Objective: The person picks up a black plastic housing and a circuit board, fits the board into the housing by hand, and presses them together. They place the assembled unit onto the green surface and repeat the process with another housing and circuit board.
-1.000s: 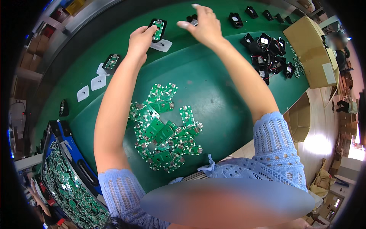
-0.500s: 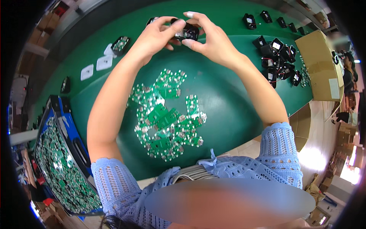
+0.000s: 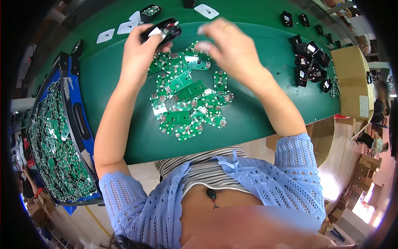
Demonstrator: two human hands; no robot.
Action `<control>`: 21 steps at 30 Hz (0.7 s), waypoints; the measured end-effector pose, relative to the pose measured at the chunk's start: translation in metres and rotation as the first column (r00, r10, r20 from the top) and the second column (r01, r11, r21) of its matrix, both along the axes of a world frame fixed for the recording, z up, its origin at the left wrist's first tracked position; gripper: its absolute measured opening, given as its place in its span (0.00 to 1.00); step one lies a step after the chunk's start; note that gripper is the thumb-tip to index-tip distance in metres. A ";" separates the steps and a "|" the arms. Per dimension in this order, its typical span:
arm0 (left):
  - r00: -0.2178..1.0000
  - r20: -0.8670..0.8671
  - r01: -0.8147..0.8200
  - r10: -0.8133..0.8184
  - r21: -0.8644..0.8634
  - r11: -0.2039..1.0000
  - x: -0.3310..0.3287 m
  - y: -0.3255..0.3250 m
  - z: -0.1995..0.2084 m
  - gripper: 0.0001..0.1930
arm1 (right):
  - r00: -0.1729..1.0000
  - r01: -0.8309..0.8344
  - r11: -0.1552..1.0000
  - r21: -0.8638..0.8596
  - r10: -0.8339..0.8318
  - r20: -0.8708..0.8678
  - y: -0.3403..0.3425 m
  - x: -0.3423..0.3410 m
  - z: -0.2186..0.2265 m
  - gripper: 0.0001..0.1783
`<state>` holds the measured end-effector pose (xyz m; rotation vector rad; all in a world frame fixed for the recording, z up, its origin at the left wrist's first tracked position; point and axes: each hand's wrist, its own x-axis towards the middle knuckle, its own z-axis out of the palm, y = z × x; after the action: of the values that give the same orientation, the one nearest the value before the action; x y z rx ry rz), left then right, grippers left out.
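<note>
My left hand [image 3: 141, 50] grips a black plastic housing [image 3: 166, 32] with a white label and thin red wires inside, tilted above the table. To its right my right hand [image 3: 232, 47] hangs in the air, slightly blurred, its thumb and fingers apart and nothing visible between them. Below both hands lies a loose pile of green circuit boards [image 3: 188, 89] with small metal connectors. Past my left hand stands another black housing [image 3: 151, 11] with a board in it.
White plates [image 3: 127, 28] lie along the far left, and another white plate [image 3: 206, 11] at the back. A blue crate [image 3: 78, 103] full of boards stands left. Black housings [image 3: 311, 62] with wires cluster at the right beside a cardboard box [image 3: 351, 83].
My left hand has carried the black housing left and nearer. My right hand has come away from it and opened. The whole view has shifted, showing more of the far table.
</note>
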<state>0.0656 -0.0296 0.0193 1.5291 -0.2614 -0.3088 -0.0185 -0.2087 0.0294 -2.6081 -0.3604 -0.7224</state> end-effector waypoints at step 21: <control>0.566 0.752 -0.026 -0.338 0.426 0.904 -0.067 0.014 -0.013 0.18 | 0.779 0.201 0.364 0.910 0.503 -0.374 0.020 -0.018 0.015 0.11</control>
<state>-0.0019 -0.0156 0.0061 1.9841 -1.1554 0.2716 -0.0364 -0.1887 0.0442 -1.4665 0.0384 0.1039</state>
